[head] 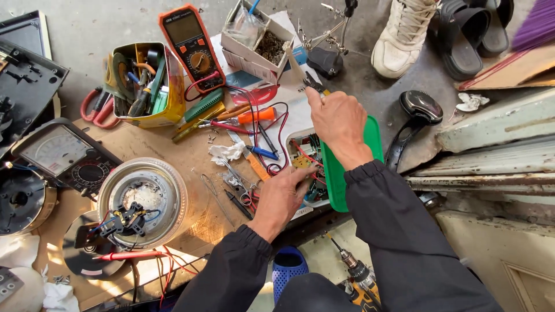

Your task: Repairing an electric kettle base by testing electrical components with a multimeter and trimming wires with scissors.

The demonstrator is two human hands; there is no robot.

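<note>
Near the frame's centre, the left hand [281,196] presses its fingers against an opened green-cased device [332,167], its circuit board [304,160] and wires exposed. Above it, the right hand [339,120] pinches a small tool [312,85]. Judging by this, disassembly is done; board work remains unfinished.

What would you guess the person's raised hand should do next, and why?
Probably bring the right hand and the small tool it grips down to the open green device: its wiring is exposed, and the left hand rests on it.
</note>
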